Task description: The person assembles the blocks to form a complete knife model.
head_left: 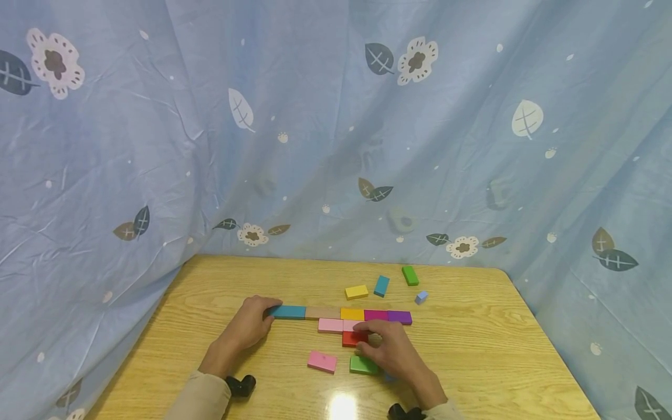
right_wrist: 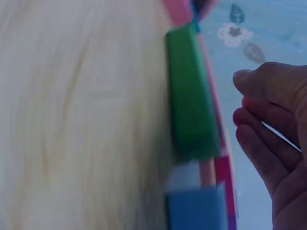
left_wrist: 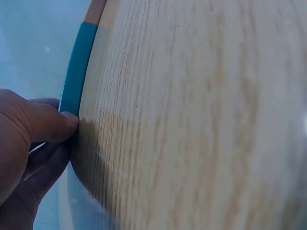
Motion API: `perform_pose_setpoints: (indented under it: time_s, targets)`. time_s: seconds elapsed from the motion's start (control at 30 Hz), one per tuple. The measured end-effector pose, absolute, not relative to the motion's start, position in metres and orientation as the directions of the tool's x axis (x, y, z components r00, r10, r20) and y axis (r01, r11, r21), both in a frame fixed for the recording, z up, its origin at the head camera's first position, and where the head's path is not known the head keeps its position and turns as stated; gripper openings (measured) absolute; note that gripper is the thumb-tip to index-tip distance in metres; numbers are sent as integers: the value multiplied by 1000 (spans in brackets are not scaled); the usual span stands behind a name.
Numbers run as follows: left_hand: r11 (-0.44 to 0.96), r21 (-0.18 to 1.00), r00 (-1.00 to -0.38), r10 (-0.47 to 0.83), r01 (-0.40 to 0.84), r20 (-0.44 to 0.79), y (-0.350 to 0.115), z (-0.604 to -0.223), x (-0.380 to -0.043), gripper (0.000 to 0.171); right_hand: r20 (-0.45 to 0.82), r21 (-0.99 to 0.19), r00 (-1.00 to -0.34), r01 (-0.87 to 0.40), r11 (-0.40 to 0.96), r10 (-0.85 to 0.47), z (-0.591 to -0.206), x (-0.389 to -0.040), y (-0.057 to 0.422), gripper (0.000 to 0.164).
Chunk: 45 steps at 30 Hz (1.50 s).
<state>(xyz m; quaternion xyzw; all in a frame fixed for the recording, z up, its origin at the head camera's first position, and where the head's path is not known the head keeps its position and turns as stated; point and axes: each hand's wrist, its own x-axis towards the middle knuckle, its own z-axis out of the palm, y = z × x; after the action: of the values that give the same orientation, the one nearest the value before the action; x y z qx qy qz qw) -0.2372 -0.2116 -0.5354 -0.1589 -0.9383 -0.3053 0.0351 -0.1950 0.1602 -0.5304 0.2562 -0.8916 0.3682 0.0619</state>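
Note:
My left hand pinches the left end of a teal block, thumb on its near side and fingers behind. That block starts a row continuing with a bare wood block, an orange-yellow block, a magenta block and a purple block. Against the row's near side lie two light pink blocks, with a red block before the right one. My right hand is over the red and right pink blocks, fingers loosely bent and apart from the thumb, nothing visible between them.
Nearer me lie a pink block, a green block and a blue block, partly under my right wrist. Behind the row are a yellow block, a blue block, a green block and a small light-blue block.

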Motion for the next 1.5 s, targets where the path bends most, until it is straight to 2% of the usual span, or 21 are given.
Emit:
perform_pose_setpoints:
  time_s: [0.13,0.33,0.43,0.63,1.17,1.4,1.5]
  targets:
    - [761,564,-946,281,322,161,-212,-536,-237,39,293,-677,-877,-471,565,-381,-527,-186,152,30]
    - [759,567,-946,280,321,161,-212,-535,-237,39,287,-784,-869,-455,423,-404,-533,-170,136,29]
    - [761,564,-946,279,321,162,-212,-535,-237,39,261,-806,-873,-432,405,-411,-537,-163,128,29]
    - [765,561,-948,275,316,159,-212,-535,-237,39,236,-784,-875,-429,449,-423,-542,-158,119,27]
    - [754,561,-940,290,341,182,-211,-535,-237,38,215,-782,-854,-441,441,-474,-546,-158,110,24]
    - [762,556,-943,287,332,170,-211,-535,-237,39,272,-797,-845,-466,385,-461,-540,-167,114,22]
    - [763,557,-944,285,329,167,-211,-535,-237,39,285,-773,-846,-481,413,-451,-536,-175,117,21]
